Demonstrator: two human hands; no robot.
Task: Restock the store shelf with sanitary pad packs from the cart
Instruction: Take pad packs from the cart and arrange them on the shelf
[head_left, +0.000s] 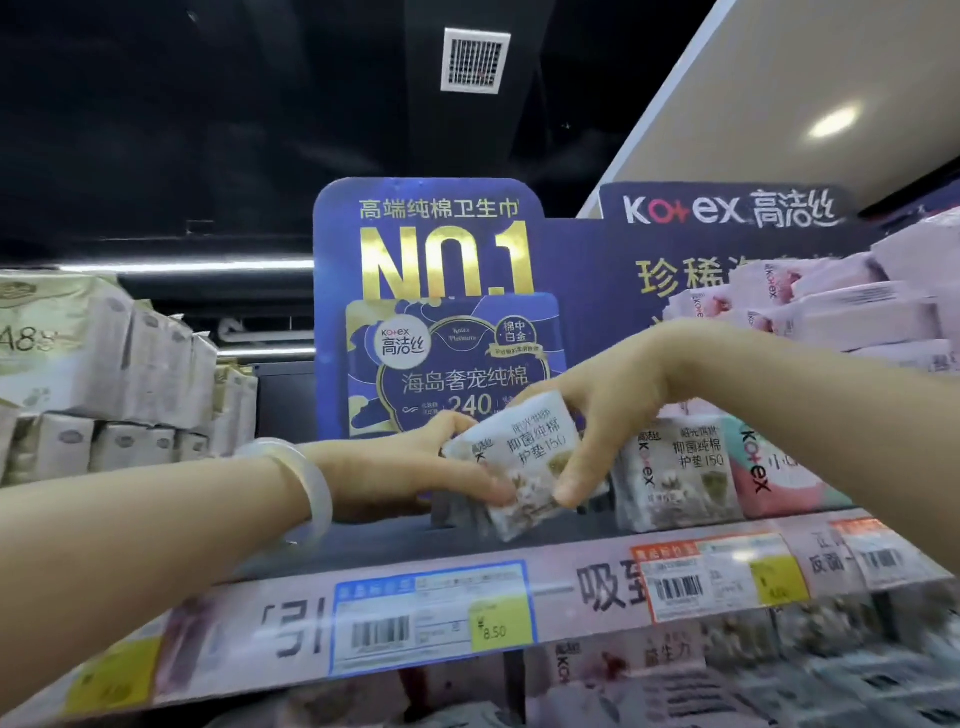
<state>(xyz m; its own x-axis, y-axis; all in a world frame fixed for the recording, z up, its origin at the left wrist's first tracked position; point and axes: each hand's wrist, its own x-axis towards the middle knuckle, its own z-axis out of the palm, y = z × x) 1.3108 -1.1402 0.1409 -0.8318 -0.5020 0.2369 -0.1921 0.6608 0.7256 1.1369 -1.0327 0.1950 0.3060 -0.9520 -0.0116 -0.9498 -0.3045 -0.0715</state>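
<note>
Two bare forearms reach in from the lower left and the right edge of the frame, meeting at center over a store shelf (363, 551). The left hand (400, 467), a pale bangle (306, 478) on its wrist, curls its fingers and thumb around the left end of a white pad pack (519, 462). The right hand (587, 410) arches over the top, thumb pinching the pack's lower front edge. The pack tilts, its bottom corner at the shelf's dark deck, just left of a matching upright pack (680, 467) and a pink pack (769, 467). Price tags (431, 613) line the shelf lip at the bottom. A blue "NO.1" display card (431, 270) stands behind, with stacked pink packs (852, 306) at upper right, tissue bundles (104, 374) at left, and a ceiling vent (475, 61) above.
</note>
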